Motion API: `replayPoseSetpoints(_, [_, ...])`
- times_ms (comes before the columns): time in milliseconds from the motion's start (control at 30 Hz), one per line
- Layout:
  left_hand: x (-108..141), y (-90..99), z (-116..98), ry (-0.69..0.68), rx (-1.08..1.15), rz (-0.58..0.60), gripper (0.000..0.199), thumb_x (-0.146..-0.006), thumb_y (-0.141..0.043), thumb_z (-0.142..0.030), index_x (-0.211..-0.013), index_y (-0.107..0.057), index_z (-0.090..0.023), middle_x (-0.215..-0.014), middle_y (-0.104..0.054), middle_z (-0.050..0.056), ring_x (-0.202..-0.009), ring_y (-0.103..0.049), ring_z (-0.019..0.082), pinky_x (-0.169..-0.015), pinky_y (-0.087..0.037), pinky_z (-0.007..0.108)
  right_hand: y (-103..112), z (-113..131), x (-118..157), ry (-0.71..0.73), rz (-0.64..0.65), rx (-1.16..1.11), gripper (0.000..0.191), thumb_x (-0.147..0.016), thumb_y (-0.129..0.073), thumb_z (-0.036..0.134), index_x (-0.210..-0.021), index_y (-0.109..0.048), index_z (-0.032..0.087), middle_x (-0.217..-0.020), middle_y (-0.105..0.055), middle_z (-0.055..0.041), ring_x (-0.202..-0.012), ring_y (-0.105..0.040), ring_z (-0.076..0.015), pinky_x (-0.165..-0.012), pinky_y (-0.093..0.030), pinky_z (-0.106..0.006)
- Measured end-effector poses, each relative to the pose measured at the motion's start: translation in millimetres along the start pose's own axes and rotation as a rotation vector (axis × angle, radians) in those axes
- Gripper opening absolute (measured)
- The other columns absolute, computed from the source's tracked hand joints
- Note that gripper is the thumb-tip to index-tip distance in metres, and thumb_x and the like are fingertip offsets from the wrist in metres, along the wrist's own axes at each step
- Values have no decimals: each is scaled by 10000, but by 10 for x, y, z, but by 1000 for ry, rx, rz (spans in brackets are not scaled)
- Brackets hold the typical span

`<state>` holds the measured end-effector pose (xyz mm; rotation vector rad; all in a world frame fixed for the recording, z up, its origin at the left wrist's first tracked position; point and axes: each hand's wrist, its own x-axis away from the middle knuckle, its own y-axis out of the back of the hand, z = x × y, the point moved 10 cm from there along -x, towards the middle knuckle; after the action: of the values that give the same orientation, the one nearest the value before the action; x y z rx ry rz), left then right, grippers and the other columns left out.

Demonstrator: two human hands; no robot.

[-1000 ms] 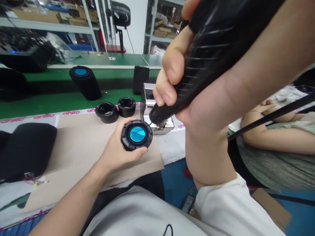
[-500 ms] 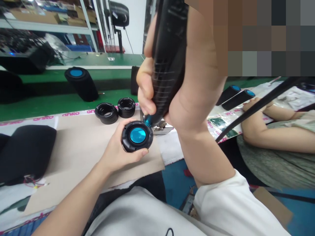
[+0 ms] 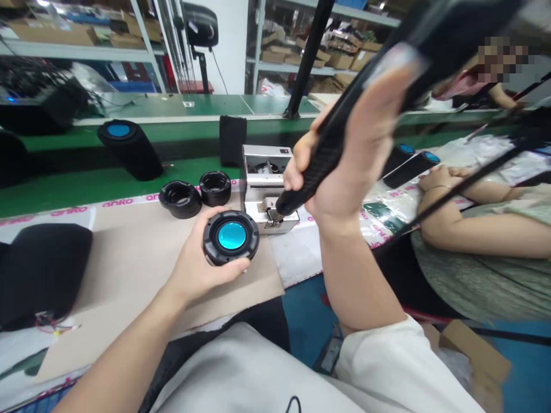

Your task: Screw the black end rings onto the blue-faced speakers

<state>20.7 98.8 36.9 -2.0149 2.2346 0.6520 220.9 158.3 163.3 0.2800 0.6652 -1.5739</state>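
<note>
My left hand (image 3: 196, 267) grips a round black speaker end piece (image 3: 232, 235) with a shiny blue centre, its face turned up above the beige board. My right hand (image 3: 344, 172) is wrapped round a black electric screwdriver (image 3: 329, 158), which slants down to the left. The driver's lower end is at the front of a small metal box that looks like a screw feeder (image 3: 263, 150); its bit is hard to make out there. Beyond my left hand stand two black ring-shaped parts (image 3: 181, 201).
A black cylindrical speaker (image 3: 129, 149) with a blue top stands at the back left, and a black fabric-covered piece (image 3: 43, 269) with loose wires lies at the left. To the right, another person's forearms (image 3: 447, 212) rest near more speakers (image 3: 415, 169). A dark post (image 3: 310, 57) rises behind.
The screwdriver in my right hand has moved right, from the rim of the speaker end piece to the metal box. My left hand still holds the piece, slightly further left in view.
</note>
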Motion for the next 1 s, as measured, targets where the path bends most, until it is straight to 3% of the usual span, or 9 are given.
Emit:
replayPoseSetpoints(67, [-2,8,-4,-3,2,-10,805,-678,-939,-425,-1357,-565,-207,-1295,-751,112,-1185,-757,327,-1015,-620,434,102,-141,51,72,-42,-58,658,-831,-717,888,-856,-518,260,-533,-499,70,-381,-459,-123,-335,-328,-291])
replayPoseSetpoints(200, [-12,10,-33,-21,4,-15,803,-672,-950,-425,-1347,-577,-200,-1268,-763,112,-1160,-765,326,-986,-628,424,76,-326,104,100,-24,-104,618,-890,-690,843,-861,-563,239,-527,-516,69,-357,-452,-110,-321,-314,-257])
replayPoseSetpoints(400, [-22,4,-27,-20,28,-13,807,-675,-955,-434,-1348,-576,-201,-1257,-773,111,-1144,-772,314,-980,-626,419,110,-467,148,-41,15,-142,587,-881,-757,784,-833,-576,228,-534,-536,57,-345,-471,-118,-311,-336,-249])
replayPoseSetpoints(500, [-24,2,-24,-27,42,-14,814,-671,-959,-431,-1350,-572,-202,-1278,-768,114,-1163,-768,315,-989,-625,420,171,-428,189,-58,-5,-150,553,-909,-759,741,-801,-590,226,-543,-551,45,-355,-498,-129,-319,-350,-263])
replayPoseSetpoints(667, [-20,1,-39,-37,37,-15,807,-671,-964,-429,-1342,-578,-202,-1288,-763,114,-1167,-765,316,-985,-626,421,192,-194,187,99,-86,-125,498,-918,-783,699,-849,-611,237,-552,-536,48,-393,-507,-128,-363,-359,-276])
replayPoseSetpoints(867, [-20,-6,-42,-28,40,-9,804,-673,-958,-422,-1342,-570,-202,-1275,-768,110,-1152,-770,306,-977,-627,410,88,-354,94,71,-47,-61,588,-915,-699,804,-846,-545,240,-523,-503,78,-369,-464,-104,-328,-318,-254])
replayPoseSetpoints(1000, [-21,-3,-32,-29,51,-15,802,-667,-956,-413,-1334,-566,-199,-1282,-760,113,-1166,-764,311,-990,-623,413,115,-483,115,-55,-31,-58,609,-870,-751,806,-829,-518,245,-529,-519,71,-365,-471,-117,-321,-335,-267])
